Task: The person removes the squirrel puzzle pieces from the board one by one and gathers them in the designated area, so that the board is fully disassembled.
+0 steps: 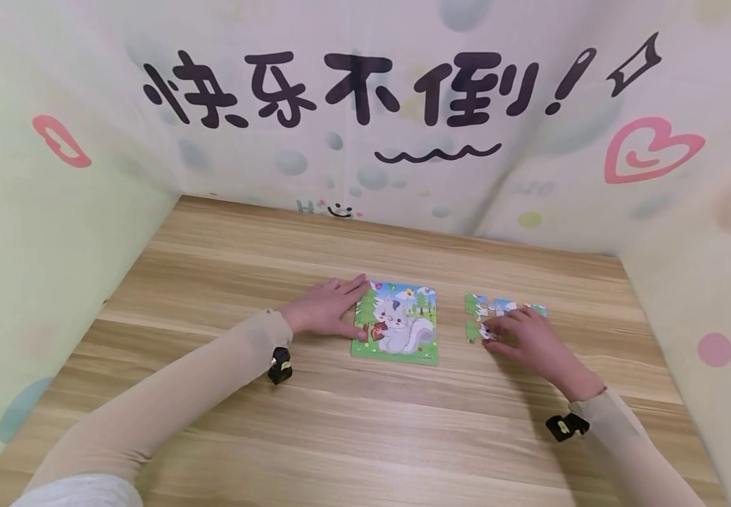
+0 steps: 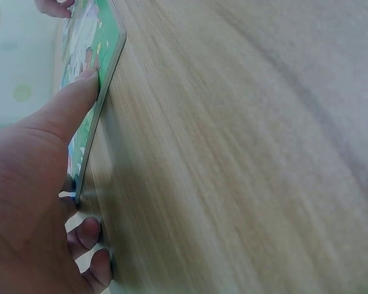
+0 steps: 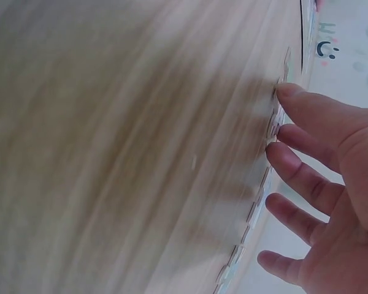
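Note:
A square squirrel picture board (image 1: 397,324) lies flat on the wooden table. Along its left side rests my left hand (image 1: 324,308), fingers extended, thumb pressing on the lower left and a fingertip at the upper left corner. To the right, several jigsaw pieces (image 1: 475,304) lie partly joined. My right hand (image 1: 528,345) is over them, its thumb and forefinger at opposite sides of a puzzle piece (image 1: 486,332) that shows part of the squirrel's face. In the right wrist view the other fingers (image 3: 291,214) are spread beside the thin row of pieces; the hand hides some of them.
The wooden table (image 1: 340,422) meets a printed cloth backdrop (image 1: 353,176) behind the pieces. Pale side walls stand at the left and right. A black wrist camera (image 1: 281,366) is strapped to the left sleeve and another camera (image 1: 567,426) to the right one.

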Demonstrator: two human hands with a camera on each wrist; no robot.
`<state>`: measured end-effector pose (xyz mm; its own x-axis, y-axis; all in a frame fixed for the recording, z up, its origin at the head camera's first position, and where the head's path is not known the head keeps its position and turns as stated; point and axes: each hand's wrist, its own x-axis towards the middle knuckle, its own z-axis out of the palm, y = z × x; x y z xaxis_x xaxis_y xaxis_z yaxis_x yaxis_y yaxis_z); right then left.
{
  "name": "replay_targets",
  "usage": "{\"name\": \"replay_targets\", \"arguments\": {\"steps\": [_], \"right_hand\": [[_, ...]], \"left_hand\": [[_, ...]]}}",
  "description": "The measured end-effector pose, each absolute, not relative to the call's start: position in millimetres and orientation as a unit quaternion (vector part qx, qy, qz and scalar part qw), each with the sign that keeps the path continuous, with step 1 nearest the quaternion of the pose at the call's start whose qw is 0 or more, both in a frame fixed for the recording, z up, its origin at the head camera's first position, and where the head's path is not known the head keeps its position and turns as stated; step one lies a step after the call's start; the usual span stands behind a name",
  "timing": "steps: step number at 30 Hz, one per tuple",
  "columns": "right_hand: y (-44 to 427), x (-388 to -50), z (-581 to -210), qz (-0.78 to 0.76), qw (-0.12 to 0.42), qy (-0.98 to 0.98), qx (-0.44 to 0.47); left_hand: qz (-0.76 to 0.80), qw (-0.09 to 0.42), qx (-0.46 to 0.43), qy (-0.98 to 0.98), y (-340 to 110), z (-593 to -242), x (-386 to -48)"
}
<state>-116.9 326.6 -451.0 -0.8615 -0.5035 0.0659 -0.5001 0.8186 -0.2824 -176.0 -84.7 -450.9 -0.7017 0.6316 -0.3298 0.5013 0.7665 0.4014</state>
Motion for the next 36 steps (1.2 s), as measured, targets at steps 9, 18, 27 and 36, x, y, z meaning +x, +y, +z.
{"name": "replay_targets", "arguments": {"steps": [9,18,27,36], "right_hand": [[327.1,-117.1,-451.0,-0.147,0.007,0.954,-0.262],[326.6,-116.4,-449.1,-0.146,0.008,0.955,-0.257],[327.0,-116.2,-451.9,-0.153,0.013,0.954,-0.257],[326.7,-116.5,-452.5,-0.154,0.009,0.953,-0.26]], "left_hand": [[0.141,0.228,0.31,0.912,-84.8,-450.4,-175.4],[0.149,0.225,0.308,0.912,-84.7,-446.4,-174.3],[0.149,0.228,0.305,0.913,-85.1,-452.6,-174.4],[0.148,0.226,0.305,0.913,-85.0,-452.9,-175.0]]}}
